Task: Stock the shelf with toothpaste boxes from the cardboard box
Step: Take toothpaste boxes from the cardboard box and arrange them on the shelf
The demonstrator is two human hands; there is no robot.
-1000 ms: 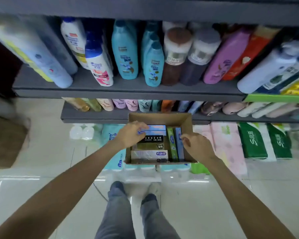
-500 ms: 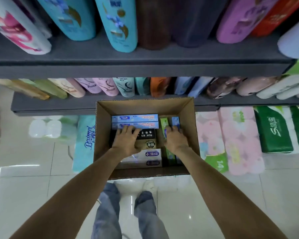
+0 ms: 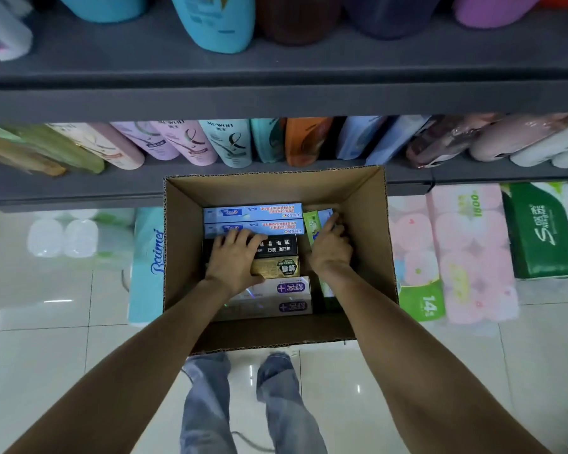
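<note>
Resting flat on black toothpaste box (image 3: 277, 245) — left hand (image 3: 233, 260) spread, right hand's (image 3: 330, 247) grip unclear

The cardboard box (image 3: 184, 244) stands open-topped on the floor, against the lower shelf (image 3: 79, 188) edge. Toothpaste boxes (image 3: 253, 213) pack its bottom edge to edge; the only gaps are a dark slot along its near wall and bare wall above the cartons. The shelf edge overhangs its far rim. Tissue packs (image 3: 466, 250) crowd its right side, a blue pack (image 3: 148, 263) its left.
</note>
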